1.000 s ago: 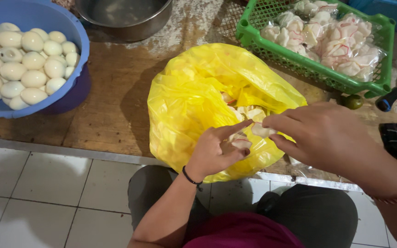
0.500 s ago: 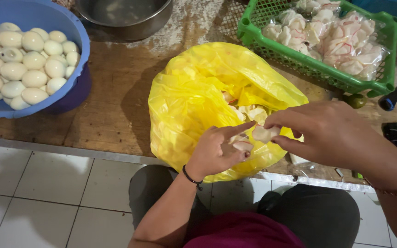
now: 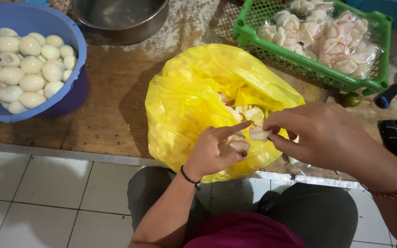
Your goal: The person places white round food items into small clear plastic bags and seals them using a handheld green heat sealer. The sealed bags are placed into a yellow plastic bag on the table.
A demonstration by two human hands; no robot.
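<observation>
With the left hand (image 3: 214,154) pinching one eggshell piece (image 3: 240,146) and the right hand (image 3: 320,133) another shell piece (image 3: 258,133) over the yellow bag (image 3: 194,101), bits could likely miss it near the table (image 3: 111,110) edge.

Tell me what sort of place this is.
Probably a food-prep spot in a kitchen or stall: a blue basin of peeled eggs, a green crate of bagged crackers and a metal pot on a worn wooden counter.

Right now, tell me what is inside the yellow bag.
At the mouth of the yellow bag lie pale shell-like bits. The plastic folds and both hands cover whatever lies deeper.
</observation>
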